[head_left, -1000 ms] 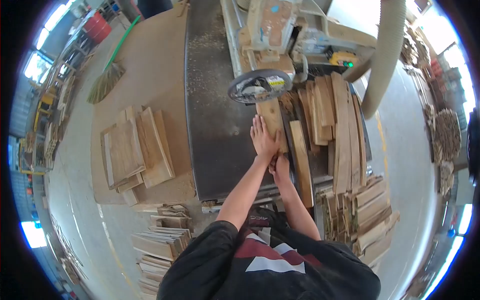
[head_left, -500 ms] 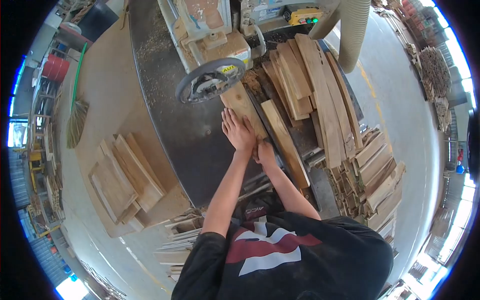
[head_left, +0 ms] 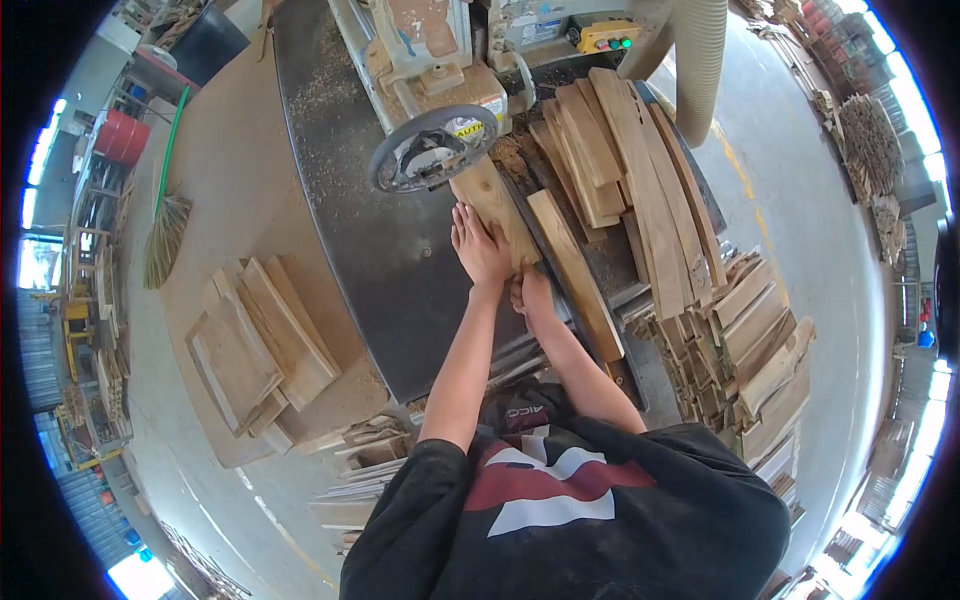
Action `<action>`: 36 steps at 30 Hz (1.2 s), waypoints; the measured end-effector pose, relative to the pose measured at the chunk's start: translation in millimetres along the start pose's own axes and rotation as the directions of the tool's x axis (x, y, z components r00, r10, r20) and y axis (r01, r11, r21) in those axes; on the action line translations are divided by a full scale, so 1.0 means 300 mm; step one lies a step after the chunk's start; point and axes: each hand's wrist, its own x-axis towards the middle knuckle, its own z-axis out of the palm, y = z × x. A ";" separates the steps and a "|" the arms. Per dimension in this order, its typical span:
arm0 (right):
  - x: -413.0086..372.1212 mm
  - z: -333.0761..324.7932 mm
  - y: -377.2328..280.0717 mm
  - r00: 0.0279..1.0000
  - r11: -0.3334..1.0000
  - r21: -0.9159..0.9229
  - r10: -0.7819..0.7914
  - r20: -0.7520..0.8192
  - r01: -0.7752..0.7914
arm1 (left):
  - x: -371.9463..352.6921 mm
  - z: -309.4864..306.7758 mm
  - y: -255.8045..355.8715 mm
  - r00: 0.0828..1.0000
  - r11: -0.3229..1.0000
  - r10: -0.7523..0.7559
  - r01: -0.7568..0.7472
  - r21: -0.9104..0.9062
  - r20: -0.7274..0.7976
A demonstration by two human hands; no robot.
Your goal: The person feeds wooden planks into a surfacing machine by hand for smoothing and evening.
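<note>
A light-brown wooden board (head_left: 487,190) lies on the dark machine table, its far end beneath the black handwheel (head_left: 433,148). My left hand (head_left: 482,250) rests flat along the board's left side, fingers stretched forward. Close behind it, my right hand (head_left: 534,293) is closed around the board's near end; its curled fingertips are partly hidden. Just right of the board, a longer narrow wood strip (head_left: 577,275) runs roughly parallel to it, untouched by either hand.
Several cut boards (head_left: 640,180) are piled on the table's right side. A grey hose (head_left: 700,75) hangs beyond them. Stacked wood (head_left: 755,370) stands at the lower right, more boards (head_left: 265,340) at the left. A green-handled broom (head_left: 167,235) lies farther left.
The whole view has shifted slightly, with the machine now a little higher and farther right. Both hands keep nearly the same places on the board, which shows no clear movement against the machine.
</note>
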 end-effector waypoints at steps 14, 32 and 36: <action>-0.009 0.021 -0.014 0.995 0.999 0.030 0.043 -0.086 -0.041 | 0.058 -0.223 -0.127 0.741 0.979 0.171 -0.055 -0.195 0.649; 0.171 0.192 -0.117 0.973 0.948 -0.266 -0.206 -0.100 0.173 | 0.238 -0.176 -0.191 0.843 0.999 0.025 -0.005 -0.037 0.537; 0.238 0.240 -0.158 0.975 0.937 -0.320 -0.187 -0.116 0.142 | 0.116 -0.180 -0.246 0.928 0.968 0.171 -0.222 0.120 0.332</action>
